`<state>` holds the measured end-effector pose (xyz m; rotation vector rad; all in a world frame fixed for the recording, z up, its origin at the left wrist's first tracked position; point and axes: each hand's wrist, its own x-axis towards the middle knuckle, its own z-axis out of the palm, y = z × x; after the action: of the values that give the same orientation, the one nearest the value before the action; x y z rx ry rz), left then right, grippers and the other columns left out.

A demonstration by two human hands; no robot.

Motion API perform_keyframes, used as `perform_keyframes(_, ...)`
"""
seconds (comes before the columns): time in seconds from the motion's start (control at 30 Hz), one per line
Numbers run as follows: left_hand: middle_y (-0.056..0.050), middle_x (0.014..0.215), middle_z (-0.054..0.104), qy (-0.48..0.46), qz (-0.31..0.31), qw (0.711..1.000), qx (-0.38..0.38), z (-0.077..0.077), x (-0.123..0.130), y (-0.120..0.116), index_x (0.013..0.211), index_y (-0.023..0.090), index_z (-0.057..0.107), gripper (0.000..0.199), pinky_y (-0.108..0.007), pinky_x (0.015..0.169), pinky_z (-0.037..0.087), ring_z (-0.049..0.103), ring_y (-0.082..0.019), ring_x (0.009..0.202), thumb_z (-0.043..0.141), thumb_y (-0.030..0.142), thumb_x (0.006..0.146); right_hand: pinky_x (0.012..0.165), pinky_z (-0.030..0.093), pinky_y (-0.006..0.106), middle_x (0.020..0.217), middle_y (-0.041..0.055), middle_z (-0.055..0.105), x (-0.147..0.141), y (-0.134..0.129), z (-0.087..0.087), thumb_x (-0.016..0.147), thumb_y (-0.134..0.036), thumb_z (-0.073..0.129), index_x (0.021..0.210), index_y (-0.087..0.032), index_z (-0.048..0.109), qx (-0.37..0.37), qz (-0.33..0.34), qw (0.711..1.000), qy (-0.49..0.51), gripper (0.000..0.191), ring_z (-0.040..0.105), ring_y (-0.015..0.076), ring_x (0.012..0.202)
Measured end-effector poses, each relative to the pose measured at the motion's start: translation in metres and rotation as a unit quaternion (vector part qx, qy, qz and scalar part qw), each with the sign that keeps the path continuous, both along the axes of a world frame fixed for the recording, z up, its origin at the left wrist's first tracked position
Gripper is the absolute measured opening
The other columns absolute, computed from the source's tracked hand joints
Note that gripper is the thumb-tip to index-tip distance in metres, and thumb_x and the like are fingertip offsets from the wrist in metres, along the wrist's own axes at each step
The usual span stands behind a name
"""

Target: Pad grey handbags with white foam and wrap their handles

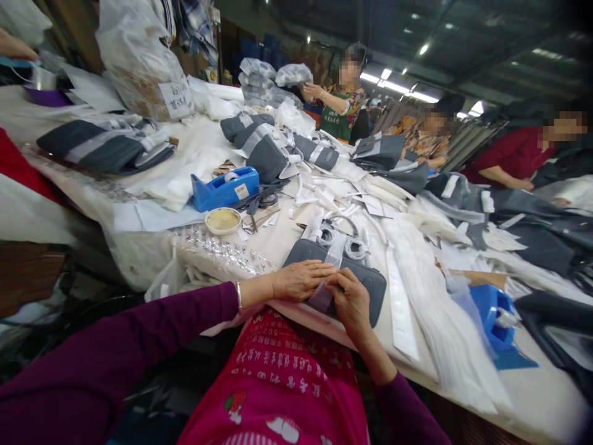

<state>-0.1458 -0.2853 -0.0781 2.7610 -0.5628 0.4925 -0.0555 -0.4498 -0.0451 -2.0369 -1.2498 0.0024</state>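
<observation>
Case (376,290), dark gray, lies directly under the grip, at the near edge of the table (540,378). Translucent strip (335,248) crosses the case at the fingertips and passes between two wrapped coils (356,248) just beyond the grip. Left hand (303,281) rests flat on the case, fingers extended. Right hand (351,303) is closed, its fingertips pinching the strip beside the left fingertips.

Status: coils placed and strip laid across; both steps appear complete. Fastening the strip appears to be in progress and is the part left; adhesion of its near end cannot be confirmed, since the hands partly cover it.

Left of the grip and beyond: round dish (223,220), then blue tape dispenser (241,185). Right of the grip: white strips (417,290), then second dispenser (492,315). Farther beyond: banded gray bags (273,162). Farthest: co-worker (340,117) holding a clear-wrapped bundle (294,75).
</observation>
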Motion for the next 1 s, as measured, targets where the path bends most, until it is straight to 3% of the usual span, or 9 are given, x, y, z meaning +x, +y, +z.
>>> perform_keyframes(0.17,-0.015,0.139,0.049,-0.016,-0.028,0.998,-0.061,-0.006,-0.012,0.002,0.129,0.009,0.05,0.044,-0.038,0.115,0.029,0.035,-0.021,0.136,0.046,0.016,0.086,0.064,0.036,0.024,0.088,-0.0022,0.062,0.001,0.003,0.0,0.081,-0.016,0.054,0.072,-0.021,0.062,-0.067,-0.044,0.994,-0.07,0.013,0.057,0.011,0.074)
perform_keyframes(0.3,-0.017,0.131,0.055,-0.038,-0.028,0.993,-0.108,-0.012,-0.013,0.001,0.13,0.009,0.049,0.047,-0.039,0.112,0.035,0.042,-0.023,0.132,0.054,0.03,0.088,0.057,0.029,0.026,0.087,-0.0024,0.063,0.003,0.006,-0.002,0.083,-0.017,0.056,0.075,-0.021,0.062,-0.127,-0.07,0.981,-0.128,0.011,0.055,0.0109,0.07)
perform_keyframes(0.57,-0.017,0.127,0.058,-0.065,-0.012,0.99,-0.124,-0.018,-0.009,-0.001,0.122,0.008,0.054,0.041,-0.037,0.109,0.038,0.049,-0.022,0.125,0.054,0.034,0.09,0.051,0.019,0.03,0.084,0.002,0.061,0.005,0.015,-0.001,0.088,-0.019,0.052,0.078,-0.019,0.061,-0.198,-0.088,0.949,-0.228,0.014,0.051,0.0114,0.063)
perform_keyframes(0.8,-0.014,0.12,0.055,-0.014,0.02,0.988,-0.155,-0.005,-0.014,-0.004,0.118,0.013,0.05,0.04,-0.035,0.096,0.048,0.054,-0.022,0.112,0.06,0.035,0.085,0.05,0.021,0.028,0.087,0.0033,0.059,0.005,0.017,-0.001,0.085,-0.012,0.053,0.075,-0.02,0.059,-0.193,-0.075,0.946,-0.251,0.014,0.051,0.0141,0.071)
perform_keyframes(1.0,-0.015,0.126,0.05,-0.051,0.016,0.996,-0.071,-0.01,-0.014,-0.003,0.117,0.014,0.057,0.034,-0.037,0.1,0.045,0.051,-0.024,0.115,0.055,0.034,0.089,0.053,0.033,0.026,0.088,0.0058,0.056,0.014,0.021,-0.003,0.077,-0.008,0.06,0.069,-0.021,0.053,-0.149,-0.05,0.956,-0.246,0.017,0.051,0.0196,0.087)
